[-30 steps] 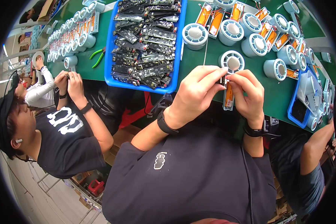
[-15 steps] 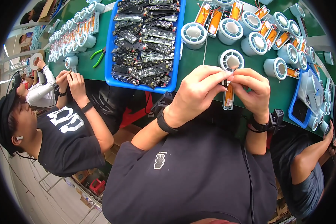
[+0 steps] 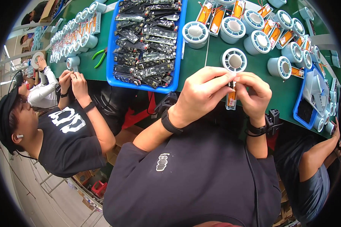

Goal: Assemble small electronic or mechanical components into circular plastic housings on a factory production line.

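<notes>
Over a light-blue handheld fan, my left hand [image 3: 206, 92] and my right hand [image 3: 254, 92] come together, both closed in a pinch with their fingertips almost touching. What sits between the fingertips is small, dark and mostly covered, so I cannot make it out. Beyond my fingers shows the fan's round head [image 3: 228, 65] with its grey centre. The opened fan handle, with an orange battery [image 3: 231, 100] inside, pokes out below them toward me.
To the left, a blue tray [image 3: 110, 68] holds many black circuit boards [image 3: 146, 45]. Green-handled pliers [image 3: 99, 58] lie beside it. More fans [image 3: 257, 43] with orange batteries crowd the far right, near a smaller blue bin [image 3: 297, 113]. Co-workers sit on both sides.
The fan under my hands has shifted slightly, its head a little farther from me. My right hand has moved slightly left. Both hands stay pinched together.
</notes>
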